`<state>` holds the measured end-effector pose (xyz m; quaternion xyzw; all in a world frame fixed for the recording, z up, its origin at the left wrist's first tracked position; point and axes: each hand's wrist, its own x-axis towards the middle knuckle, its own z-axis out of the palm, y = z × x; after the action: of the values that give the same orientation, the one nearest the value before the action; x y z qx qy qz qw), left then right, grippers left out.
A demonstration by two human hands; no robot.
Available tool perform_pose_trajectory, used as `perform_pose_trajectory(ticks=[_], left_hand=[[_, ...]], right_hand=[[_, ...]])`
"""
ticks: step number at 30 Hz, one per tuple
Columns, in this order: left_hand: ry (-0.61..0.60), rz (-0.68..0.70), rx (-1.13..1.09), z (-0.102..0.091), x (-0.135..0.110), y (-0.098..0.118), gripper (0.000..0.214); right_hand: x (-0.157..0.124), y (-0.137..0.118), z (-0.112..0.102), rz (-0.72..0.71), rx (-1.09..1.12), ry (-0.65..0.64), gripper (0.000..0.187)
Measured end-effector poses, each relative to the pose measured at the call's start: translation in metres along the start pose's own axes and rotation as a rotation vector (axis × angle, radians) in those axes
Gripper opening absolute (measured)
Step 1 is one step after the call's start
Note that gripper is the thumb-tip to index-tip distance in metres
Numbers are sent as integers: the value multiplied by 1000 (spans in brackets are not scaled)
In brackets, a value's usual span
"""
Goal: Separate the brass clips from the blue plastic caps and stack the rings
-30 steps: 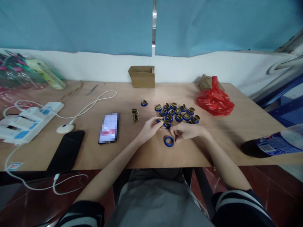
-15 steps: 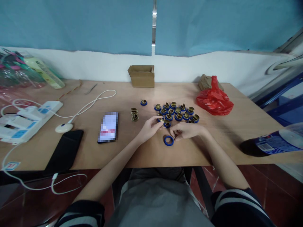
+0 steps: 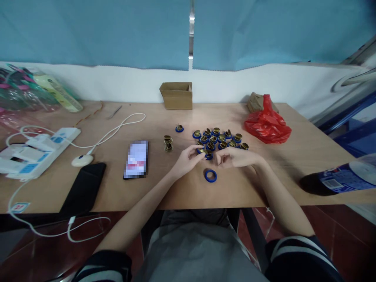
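My left hand (image 3: 188,160) is closed at the near-left edge of a cluster of gold-coloured metal pieces seated on blue rings. Its thumb and fingertips pinch a gold disc piece (image 3: 202,151). My right hand (image 3: 239,157), just to the right, has its fingers curled together; whatever is between them is hidden. A single blue ring (image 3: 210,176) lies flat on the table, nearer to me than both hands. Left of the cluster are stacked gold pieces (image 3: 168,143) without blue rings. One gold piece on a blue ring (image 3: 179,128) sits apart, farther back.
A small open cardboard box (image 3: 177,96) stands by the wall. To the right are a red plastic bag (image 3: 268,125) and a dark drink bottle (image 3: 331,180) on its side. Two phones, a lit one (image 3: 136,159) and a black one (image 3: 84,188), lie left, near a white power strip (image 3: 48,150).
My right hand has lifted slightly away from beside the loose blue ring, moving a little back and right. My left hand stays in nearly the same place. The whole view has shifted slightly.
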<state>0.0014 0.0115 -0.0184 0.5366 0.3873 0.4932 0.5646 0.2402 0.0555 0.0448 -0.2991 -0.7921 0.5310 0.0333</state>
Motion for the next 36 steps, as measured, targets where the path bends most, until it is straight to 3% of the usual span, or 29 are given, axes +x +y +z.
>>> perform_pose_trajectory(ticks=[7, 17, 24, 29, 36], left_hand=[[-66, 54, 88, 0, -3, 1, 45], [-105, 73, 62, 0, -3, 2, 47], [-142, 17, -33, 2, -5, 2, 56], [-160, 67, -35, 2, -4, 1, 55], [-160, 111, 51, 1, -3, 1, 53]], right_hand=[[5, -2, 2, 0, 359, 189, 32], [14, -3, 8, -55, 472, 382, 37], [19, -2, 12, -65, 475, 351, 36], [23, 0, 13, -92, 473, 326, 37], [25, -3, 15, -40, 412, 400, 32]])
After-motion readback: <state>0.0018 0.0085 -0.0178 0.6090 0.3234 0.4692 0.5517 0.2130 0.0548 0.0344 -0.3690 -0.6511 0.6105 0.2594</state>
